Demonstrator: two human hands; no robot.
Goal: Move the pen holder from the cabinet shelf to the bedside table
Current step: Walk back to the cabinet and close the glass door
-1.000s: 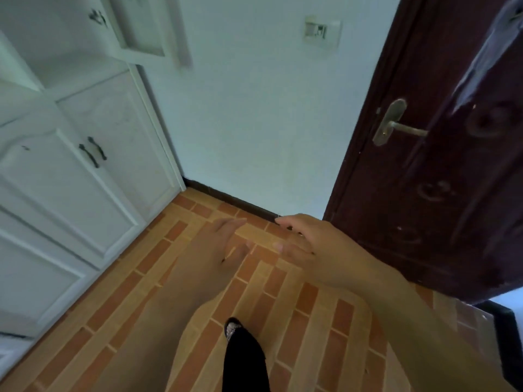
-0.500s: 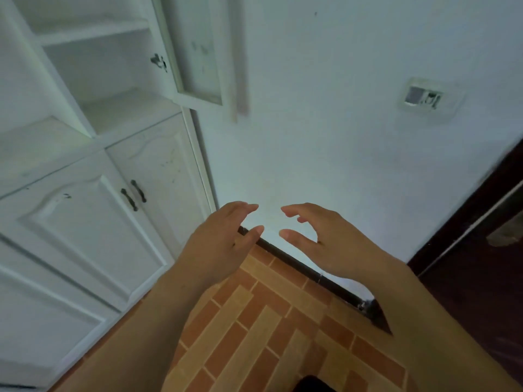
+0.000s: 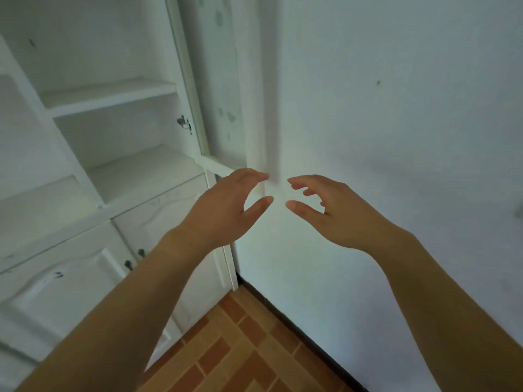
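My left hand and my right hand are raised side by side in front of me, fingers curved and apart, each holding nothing. A white cabinet fills the left side, with open shelves above and closed doors below. The shelves that I can see are bare. No pen holder and no bedside table are in view. My left hand hovers in front of the cabinet's right edge, just below the open glass door.
The cabinet's glass door is swung open against the white wall. The lower doors carry small dark handles. Brick-patterned floor tiles show at the bottom, with a dark skirting along the wall.
The view has swung up and left, from the floor and the dark red door to the cabinet shelves. Both hands have risen with it and stay open, close together.
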